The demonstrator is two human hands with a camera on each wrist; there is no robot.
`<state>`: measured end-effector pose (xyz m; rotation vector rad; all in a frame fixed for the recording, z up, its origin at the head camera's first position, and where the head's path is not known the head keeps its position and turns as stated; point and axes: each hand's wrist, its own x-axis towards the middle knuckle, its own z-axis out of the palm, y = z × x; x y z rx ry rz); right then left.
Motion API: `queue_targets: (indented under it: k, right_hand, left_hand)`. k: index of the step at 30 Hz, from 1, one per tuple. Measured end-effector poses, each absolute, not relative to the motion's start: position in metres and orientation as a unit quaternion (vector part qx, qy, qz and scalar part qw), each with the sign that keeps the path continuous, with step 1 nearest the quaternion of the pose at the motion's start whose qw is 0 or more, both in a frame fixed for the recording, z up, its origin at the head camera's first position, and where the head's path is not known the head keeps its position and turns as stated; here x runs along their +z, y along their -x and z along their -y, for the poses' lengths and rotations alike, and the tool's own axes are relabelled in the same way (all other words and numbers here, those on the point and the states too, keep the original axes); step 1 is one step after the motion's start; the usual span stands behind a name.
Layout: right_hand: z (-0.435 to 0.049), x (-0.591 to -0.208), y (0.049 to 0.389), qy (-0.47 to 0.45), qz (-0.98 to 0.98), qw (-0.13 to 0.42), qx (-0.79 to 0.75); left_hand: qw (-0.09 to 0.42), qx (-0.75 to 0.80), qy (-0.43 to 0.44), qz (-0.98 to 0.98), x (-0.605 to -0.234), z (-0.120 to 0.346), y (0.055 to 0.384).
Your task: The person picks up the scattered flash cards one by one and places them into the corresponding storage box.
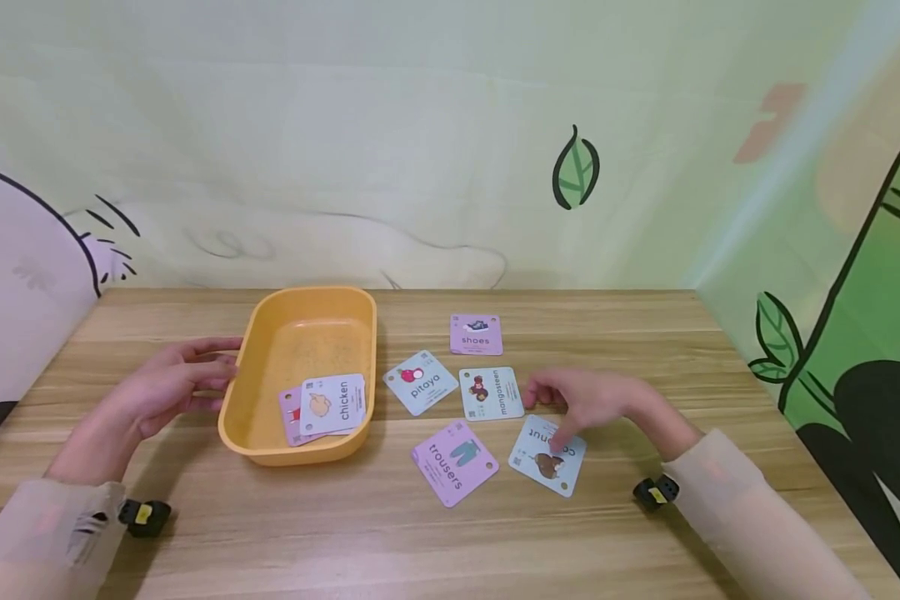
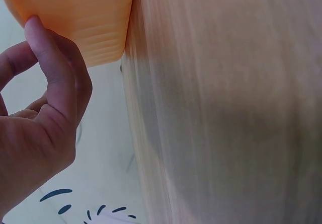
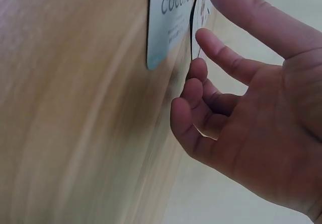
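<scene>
My left hand (image 1: 172,385) is at the left side of a yellow-orange tray (image 1: 297,457), its fingertips touching the outside near the rim. In the left wrist view a fingertip meets the tray wall (image 2: 95,27). Inside the tray lie a chicken card (image 1: 345,414) and a partly covered purple card (image 1: 291,421). My right hand (image 1: 588,402) is over the coconut card (image 1: 531,460), thumb above it and other fingers beside the right edge of the mangosteen card (image 1: 492,393). Its fingers are loosely bent in the right wrist view, with nothing between them.
Other cards lie flat on the wooden table (image 1: 307,533): shoes (image 1: 476,340) at the back, pitaya (image 1: 421,383) beside the tray, trousers (image 1: 450,479) nearer the front. A printed cloth backdrop (image 1: 435,167) stands behind the table.
</scene>
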<state>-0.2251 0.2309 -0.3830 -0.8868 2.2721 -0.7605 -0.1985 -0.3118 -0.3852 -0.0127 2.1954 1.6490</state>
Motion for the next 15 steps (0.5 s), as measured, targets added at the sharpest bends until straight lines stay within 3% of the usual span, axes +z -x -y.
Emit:
queue_targets:
  k: [15]
  right_hand:
    - [-0.2350,-0.3879,0.2206,0.360,-0.863,0.266,-0.232]
  left_hand:
    - [0.197,0.584,0.009,-0.787,-0.3849,0.3105,0.1980]
